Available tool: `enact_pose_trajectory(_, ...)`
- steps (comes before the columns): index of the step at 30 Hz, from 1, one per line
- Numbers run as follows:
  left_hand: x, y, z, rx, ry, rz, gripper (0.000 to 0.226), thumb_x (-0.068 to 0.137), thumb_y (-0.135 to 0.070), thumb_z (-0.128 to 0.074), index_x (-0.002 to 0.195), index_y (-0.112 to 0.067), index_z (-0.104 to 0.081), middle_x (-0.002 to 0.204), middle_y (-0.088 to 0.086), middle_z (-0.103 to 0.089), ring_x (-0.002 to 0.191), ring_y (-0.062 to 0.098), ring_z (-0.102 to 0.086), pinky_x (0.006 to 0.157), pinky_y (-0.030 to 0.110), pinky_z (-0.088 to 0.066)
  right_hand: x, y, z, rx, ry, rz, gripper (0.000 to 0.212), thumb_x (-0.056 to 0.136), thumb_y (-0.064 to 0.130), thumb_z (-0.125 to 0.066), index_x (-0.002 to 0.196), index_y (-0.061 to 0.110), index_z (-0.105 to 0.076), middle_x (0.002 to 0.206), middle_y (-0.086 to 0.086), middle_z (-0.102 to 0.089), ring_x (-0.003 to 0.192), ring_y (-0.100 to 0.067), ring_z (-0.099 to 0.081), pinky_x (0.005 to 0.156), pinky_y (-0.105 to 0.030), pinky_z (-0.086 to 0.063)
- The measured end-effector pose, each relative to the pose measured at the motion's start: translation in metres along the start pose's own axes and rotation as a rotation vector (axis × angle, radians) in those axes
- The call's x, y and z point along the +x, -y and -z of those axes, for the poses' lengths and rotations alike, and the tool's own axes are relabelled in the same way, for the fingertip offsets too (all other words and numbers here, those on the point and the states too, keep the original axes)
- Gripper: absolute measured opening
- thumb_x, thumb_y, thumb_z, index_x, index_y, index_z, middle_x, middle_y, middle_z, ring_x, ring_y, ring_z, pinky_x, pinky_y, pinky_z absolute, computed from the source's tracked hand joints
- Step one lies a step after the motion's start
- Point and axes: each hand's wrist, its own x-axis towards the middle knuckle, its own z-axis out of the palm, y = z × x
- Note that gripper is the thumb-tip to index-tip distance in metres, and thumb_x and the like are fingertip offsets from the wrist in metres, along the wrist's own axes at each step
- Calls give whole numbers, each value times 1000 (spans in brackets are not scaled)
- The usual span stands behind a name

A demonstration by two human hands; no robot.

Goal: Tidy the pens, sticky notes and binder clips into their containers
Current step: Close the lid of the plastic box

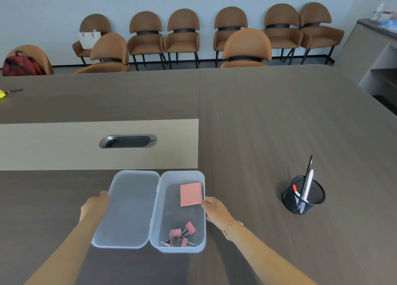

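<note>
L hand (95,205) fingers grip lid (126,209); R hand (216,209) pinches sticky notes (191,194).

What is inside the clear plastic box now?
Inside the box lie a pink pad of sticky notes at the far end and pink binder clips at the near end. Anything under the pad is hidden.

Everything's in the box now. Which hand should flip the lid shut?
Probably the left hand. Its fingers already touch the outer edge of the open lid, which lies flat left of the box. The right hand is at the box's far side, by the sticky notes.
</note>
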Motion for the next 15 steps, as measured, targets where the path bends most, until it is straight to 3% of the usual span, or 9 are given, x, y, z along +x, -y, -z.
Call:
enact_pose_trajectory(2, 5, -4, 23, -54, -21, 0, 50, 91, -31, -34, 107, 7, -63, 110, 28, -65, 98, 38, -64, 84, 38, -46, -3, 6, 2, 20, 5, -26, 22, 95, 27, -42, 106, 14, -56, 120, -14, -62, 114, -27, -56, 103, -44, -43)
enact_pose_trajectory(3, 9, -8, 34, -114, 3, -14, 50, 91, -32, -34, 97, 4, -67, 92, 23, -72, 79, 32, -71, 79, 36, -51, -4, 7, 3, 21, 10, -34, 23, 95, 27, -42, 108, 13, -55, 121, -15, -61, 114, -27, -56, 103, -43, -43)
enact_pose_trajectory(5, 6, -21, 55, -225, 180, -54, 47, 96, -30, -32, 84, 1, -67, 55, 9, -72, 41, 19, -66, 58, 29, -53, -6, 10, 3, 9, 25, -47, 29, 95, 30, -43, 115, 11, -53, 123, -14, -60, 113, -25, -55, 102, -39, -43)
enact_pose_trajectory(6, 1, -29, 62, -241, 288, -102, 45, 98, -28, -33, 85, 0, -66, 51, 5, -72, 39, 16, -65, 55, 27, -52, -7, 11, 4, 5, 32, -51, 31, 96, 32, -43, 116, 11, -53, 124, -13, -59, 113, -24, -55, 101, -38, -43)
enact_pose_trajectory(9, -20, -54, 62, -219, 529, -283, 40, 98, -30, -38, 97, -6, -70, 74, 4, -77, 69, 23, -67, 75, 31, -53, -8, 12, 5, 40, 41, -80, 25, 97, 34, -40, 108, 15, -53, 123, -13, -59, 107, -23, -56, 103, -40, -43)
enact_pose_trajectory(11, -36, -66, 50, -193, 632, -363, 36, 96, -33, -43, 103, -11, -71, 88, 5, -78, 84, 26, -69, 84, 34, -53, -10, 15, 8, 129, 51, -113, 25, 98, 34, -38, 99, 16, -55, 116, -16, -61, 100, -23, -55, 91, -35, -49)
enact_pose_trajectory(13, -46, -72, 30, -143, 627, -401, 32, 95, -33, -45, 108, -16, -70, 102, 5, -76, 99, 26, -69, 90, 34, -53, -12, 16, 12, 240, 58, -146, 29, 99, 34, -36, 99, 13, -57, 109, -13, -63, 100, -25, -56, 79, -27, -47)
enact_pose_trajectory(15, -49, -70, 9, -147, 634, -423, 29, 90, -34, -50, 110, -23, -68, 109, 4, -74, 102, 22, -69, 98, 38, -51, -10, 15, 16, 327, 53, -166, 30, 100, 36, -33, 91, 18, -55, 91, -2, -60, 96, -21, -53, 91, -31, -42)
